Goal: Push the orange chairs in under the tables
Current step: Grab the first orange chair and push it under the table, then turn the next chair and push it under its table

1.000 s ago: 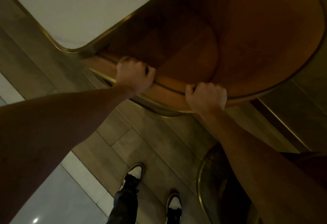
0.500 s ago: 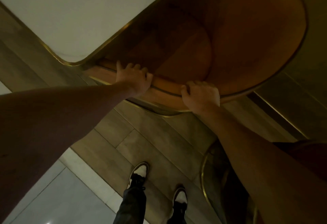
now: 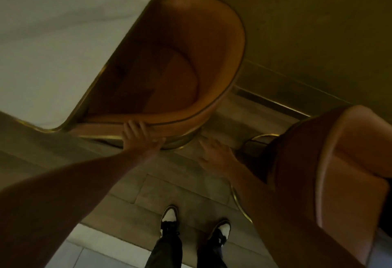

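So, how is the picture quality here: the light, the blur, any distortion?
Head view: dim, warm light; the white table is the brightest area. Motion blur smears both hands, the left hand on the chair rim and the right hand off it. The wide-angle lens stretches the forearms near the edges. The shoes look sharper.

The front of the orange chair (image 3: pixel 191 60) is tucked under the white table (image 3: pixel 53 34), so its seat edge and most of its base are hidden. The table runs off the top and left edges. A second orange chair (image 3: pixel 339 172) is cut off at the right edge, and the right forearm covers part of its base. Both hands are smeared by motion; the left hand (image 3: pixel 137 136) touches the chair's back rim, but its grip cannot be made out. The right hand (image 3: pixel 216 155) is just as blurred.
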